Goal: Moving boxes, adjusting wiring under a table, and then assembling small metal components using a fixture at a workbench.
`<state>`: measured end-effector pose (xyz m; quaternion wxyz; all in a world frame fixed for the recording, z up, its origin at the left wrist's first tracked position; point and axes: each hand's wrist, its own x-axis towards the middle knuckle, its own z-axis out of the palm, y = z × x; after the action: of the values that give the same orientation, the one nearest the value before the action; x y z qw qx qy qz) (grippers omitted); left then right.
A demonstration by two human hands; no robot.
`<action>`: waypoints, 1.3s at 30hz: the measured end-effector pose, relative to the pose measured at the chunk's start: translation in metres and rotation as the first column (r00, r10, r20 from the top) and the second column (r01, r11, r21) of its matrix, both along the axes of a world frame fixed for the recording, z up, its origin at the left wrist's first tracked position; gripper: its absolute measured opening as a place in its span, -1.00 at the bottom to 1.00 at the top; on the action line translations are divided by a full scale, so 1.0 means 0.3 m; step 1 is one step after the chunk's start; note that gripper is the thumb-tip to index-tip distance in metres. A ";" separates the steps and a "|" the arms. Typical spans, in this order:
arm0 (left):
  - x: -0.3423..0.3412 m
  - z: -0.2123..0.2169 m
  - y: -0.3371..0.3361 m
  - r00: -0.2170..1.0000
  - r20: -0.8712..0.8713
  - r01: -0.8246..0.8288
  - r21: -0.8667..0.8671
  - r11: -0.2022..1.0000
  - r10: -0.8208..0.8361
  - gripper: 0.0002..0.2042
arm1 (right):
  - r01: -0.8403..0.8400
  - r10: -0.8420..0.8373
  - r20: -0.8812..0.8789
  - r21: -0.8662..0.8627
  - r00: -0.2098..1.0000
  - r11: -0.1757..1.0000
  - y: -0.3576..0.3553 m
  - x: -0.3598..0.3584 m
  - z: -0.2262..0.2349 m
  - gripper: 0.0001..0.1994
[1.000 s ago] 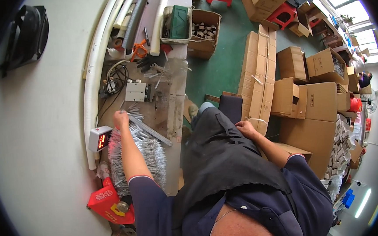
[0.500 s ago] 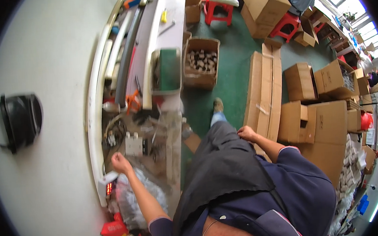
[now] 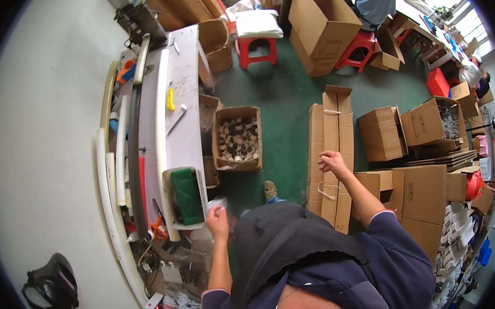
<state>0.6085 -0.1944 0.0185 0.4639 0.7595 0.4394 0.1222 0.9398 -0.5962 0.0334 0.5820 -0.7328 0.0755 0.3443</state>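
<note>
My left hand (image 3: 218, 224) is closed, held beside the near end of the workbench. A small pale spot shows at its fingertips, too small to make out. Just past it stands a plastic bin (image 3: 179, 225) with a green lining or block (image 3: 187, 196) inside. My right hand (image 3: 332, 161) hangs with loosely bent fingers a little apart and nothing seen in them. Below it in the picture lie long brown cartons (image 3: 337, 131) tied with pale straps; the hand appears above them, not gripping them.
The workbench (image 3: 182, 67) carries long white tubes (image 3: 162, 103), a yellow cutter (image 3: 170, 99) and a dark rod. A carton of short cardboard tube pieces (image 3: 238, 139) stands on the green floor. Ahead are a red stool (image 3: 256, 51), a tall open carton (image 3: 325, 28) and a seated person (image 3: 374, 2).
I have moved forward along the bench, and the bench and cartons have shifted in view. My left hand has swung inward toward the bin; my right hand has moved out over the long cartons.
</note>
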 end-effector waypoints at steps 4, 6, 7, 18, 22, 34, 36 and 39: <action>0.390 -0.010 -0.001 0.965 -0.015 0.263 -0.028 0.964 -0.263 -0.86 | 0.155 -0.155 -0.011 0.000 0.988 0.988 -0.357 -0.081 -0.130 -0.77; 0.528 -0.033 0.005 0.934 0.000 0.356 0.072 0.932 -0.357 -0.84 | 0.216 -0.227 -0.069 -0.146 0.971 0.966 -0.519 -0.192 -0.189 -0.85; 0.603 -0.044 -0.010 0.925 0.023 0.377 0.057 0.924 -0.379 -0.84 | 0.174 -0.184 -0.012 -0.268 0.983 0.947 -0.649 -0.263 -0.239 -0.86; 0.664 -0.438 0.210 0.685 -0.505 0.383 -0.363 0.850 -0.525 -0.77 | 0.356 -0.498 -0.354 -0.395 0.792 0.847 -0.482 0.033 -0.254 -0.76; 0.845 -0.394 0.276 0.750 -0.582 0.097 -0.376 0.922 -0.316 -0.82 | 0.278 -0.327 -0.277 -0.202 0.903 0.939 -0.270 0.545 -0.298 -0.72; 1.920 -0.217 0.504 0.904 -0.264 0.306 -0.146 0.941 -0.335 -0.79 | 0.174 -0.171 -0.189 0.001 0.967 0.985 0.238 1.718 -0.045 -0.70; 2.114 -0.160 0.522 0.944 -0.227 0.170 -0.291 0.942 -0.240 -0.76 | 0.112 -0.143 -0.327 -0.111 0.934 0.987 0.233 1.837 -0.065 -0.68; 2.305 -0.145 0.556 0.983 -0.105 0.109 -0.333 0.937 -0.152 -0.80 | 0.070 -0.122 -0.361 -0.155 0.924 0.985 0.267 2.067 -0.130 -0.70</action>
<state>1.3001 -0.0277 -0.0250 0.5607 0.7061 0.4312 -0.0325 1.5598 -0.5161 -0.0057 0.5210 -0.6892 0.2432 0.4408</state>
